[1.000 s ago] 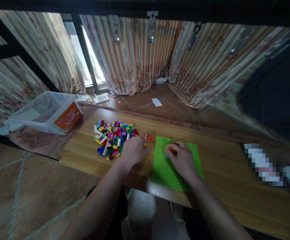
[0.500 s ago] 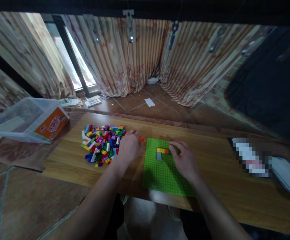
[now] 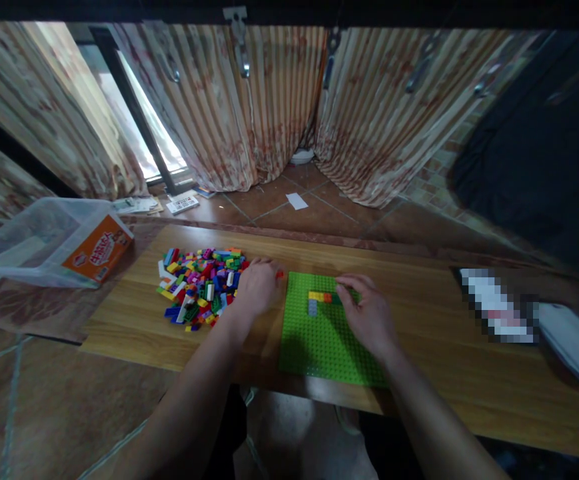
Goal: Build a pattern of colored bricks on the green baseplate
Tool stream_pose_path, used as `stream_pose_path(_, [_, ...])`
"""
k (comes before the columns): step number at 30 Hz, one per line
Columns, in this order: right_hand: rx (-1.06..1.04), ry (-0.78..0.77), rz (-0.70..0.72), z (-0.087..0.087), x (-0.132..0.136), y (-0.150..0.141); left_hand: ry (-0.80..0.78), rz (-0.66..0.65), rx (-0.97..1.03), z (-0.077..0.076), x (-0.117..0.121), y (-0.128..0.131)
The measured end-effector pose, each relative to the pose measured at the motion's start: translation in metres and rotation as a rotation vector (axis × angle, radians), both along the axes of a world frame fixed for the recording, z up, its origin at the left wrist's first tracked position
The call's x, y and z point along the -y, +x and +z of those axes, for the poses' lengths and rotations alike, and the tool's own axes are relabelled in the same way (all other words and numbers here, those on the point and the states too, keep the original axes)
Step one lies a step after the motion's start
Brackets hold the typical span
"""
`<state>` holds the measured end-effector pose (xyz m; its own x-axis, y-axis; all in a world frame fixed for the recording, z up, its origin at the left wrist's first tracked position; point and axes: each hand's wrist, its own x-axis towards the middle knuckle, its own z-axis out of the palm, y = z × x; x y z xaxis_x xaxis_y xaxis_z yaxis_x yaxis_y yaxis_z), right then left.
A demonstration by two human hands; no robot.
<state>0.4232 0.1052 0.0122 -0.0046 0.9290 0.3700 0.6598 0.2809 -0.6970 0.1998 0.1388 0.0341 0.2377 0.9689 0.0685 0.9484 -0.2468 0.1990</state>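
- A right hand [image 3: 369,313] reaches over a green building plate [image 3: 326,353], thumb and forefinger near each other at the upper edge of a short row of bricks. Whether a piece sits between the fingertips cannot be told.
- A left hand [image 3: 258,288], slightly blurred, bends its fingers down over the wood between the plate and a heap of toy bricks [image 3: 204,283]. Its fingertips are hidden, so whether they are together, apart or closed on a piece cannot be told. A red brick [image 3: 280,274] lies just beside them, toward 2 o'clock.
- On the plate, counting 12 o'clock as away from the wearer, a yellow brick [image 3: 314,295] starts the row at about 11 o'clock of the plate's center. An orange-red brick [image 3: 328,298] lies toward its 3 o'clock side, with a dark green brick [image 3: 336,300] beyond, close to the right thumb. A gray-blue brick [image 3: 312,307] lies at the yellow one's 6 o'clock side.
- The heap, in mixed colors, spreads at 9 o'clock from the plate on a long wooden table [image 3: 434,333].
- At 10 o'clock from the plate, past the table's end, stands a clear plastic box [image 3: 44,233] with an orange label [image 3: 98,250].
- At 3 o'clock, a pixelated item [image 3: 496,307] lies on the table, a pale object [image 3: 574,343] next to it.
- Toward 12 o'clock, a white paper [image 3: 296,201] lies on the tiled floor [image 3: 329,200] before striped curtains [image 3: 279,107]. Dark fabric [image 3: 539,153] hangs at 2 o'clock.
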Motion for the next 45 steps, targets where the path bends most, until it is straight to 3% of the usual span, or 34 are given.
stream_pose_path(3, [-0.032,0.035,0.053,0.002,0.008,-0.016,-0.046,0.026,0.124,0.005,0.000,-0.011])
stream_pose_path(7, [0.058,0.053,0.256,0.000,0.020,-0.051,-0.086,0.082,0.306,0.011,0.000,-0.029])
stream_pose_path(12, [0.206,0.074,0.416,-0.007,0.018,-0.088,-0.074,0.079,0.339,0.012,0.004,-0.042])
stream_pose_path(20, [0.314,0.050,0.415,-0.023,0.007,-0.109,-0.086,0.012,0.233,0.019,0.013,-0.043])
stream_pose_path(27, [0.363,0.032,0.388,-0.010,0.012,-0.112,-0.110,0.022,0.040,0.016,0.012,-0.045])
stream_pose_path(34, [0.241,0.030,0.308,0.006,0.029,-0.095,-0.123,-0.042,0.013,0.014,0.009,-0.047])
stream_pose_path(37, [0.208,0.019,0.262,0.006,0.032,-0.083,-0.117,-0.055,0.058,0.014,0.008,-0.048])
stream_pose_path(40, [0.149,0.011,0.233,0.007,0.030,-0.070,-0.086,0.011,0.130,0.015,0.007,-0.042])
stream_pose_path(45, [-0.044,-0.056,0.166,0.011,0.026,-0.045,-0.071,-0.025,0.492,0.013,0.014,-0.021])
